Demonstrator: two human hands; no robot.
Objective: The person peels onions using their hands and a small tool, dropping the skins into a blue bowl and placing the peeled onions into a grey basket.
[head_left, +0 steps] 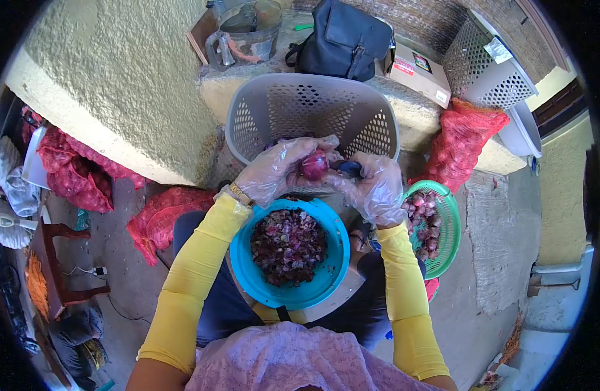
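Observation:
My left hand point(267, 173), in a clear plastic glove, is closed around a peeled red onion point(314, 166). Close beside it, my right hand point(378, 192), gloved the same way, grips a small dark blue tool point(349, 169) whose blade or tip I cannot make out. Both hands are over the front rim of a tall grey perforated basket point(306, 98). Between my knees, just below the hands, stands a blue basin point(339, 260) holding a heap of onion skins and scraps point(288, 246).
To the right sits a green basket point(452, 228) with several onions point(427, 221). Red mesh sacks point(466, 140) stand behind it and lie at the left point(166, 218). On the ledge are a black bag point(345, 39), a cardboard box point(418, 70) and a bucket point(251, 45).

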